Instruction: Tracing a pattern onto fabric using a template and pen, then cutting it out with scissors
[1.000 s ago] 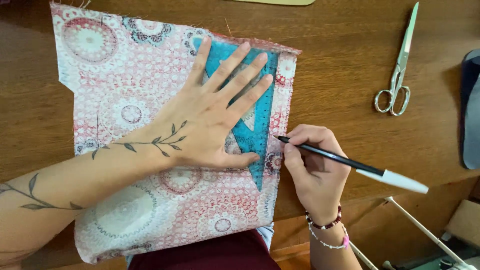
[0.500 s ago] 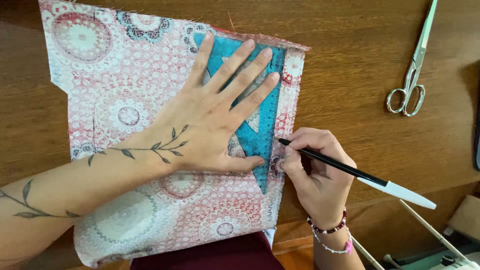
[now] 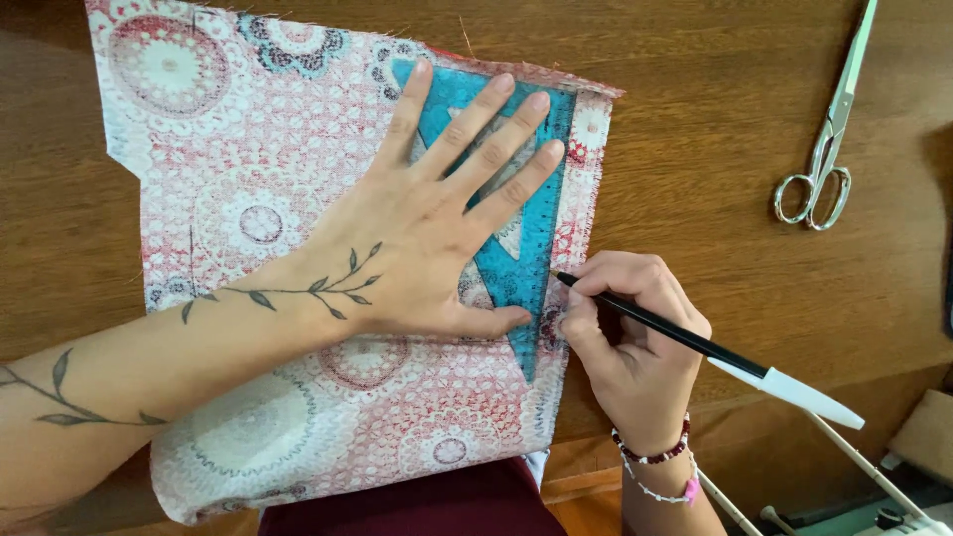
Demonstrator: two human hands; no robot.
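Wooden table (image 3: pixel 695 199), brown and glossy, runs under everything. Nearest me, my right hand (image 3: pixel 635 347) sits at the cloth's right edge, fingers pinched around a black pen (image 3: pixel 695 342) with a white cap end. Pen tip meets the long right edge of the blue triangle ruler (image 3: pixel 531 248). Beaded bracelets on that wrist.

Left of it, my left hand (image 3: pixel 427 238) lies flat, fingers spread wide and gripping nothing, pressing the ruler down onto the cloth (image 3: pixel 248 199). Thumb lies along the ruler's lower part; the fingers cover its upper half. Cloth is pink and white with round medallion prints, spread flat, frayed along its far edge.

Farther off, well apart to the right, silver scissors (image 3: pixel 829 149) lie closed on the bare wood.
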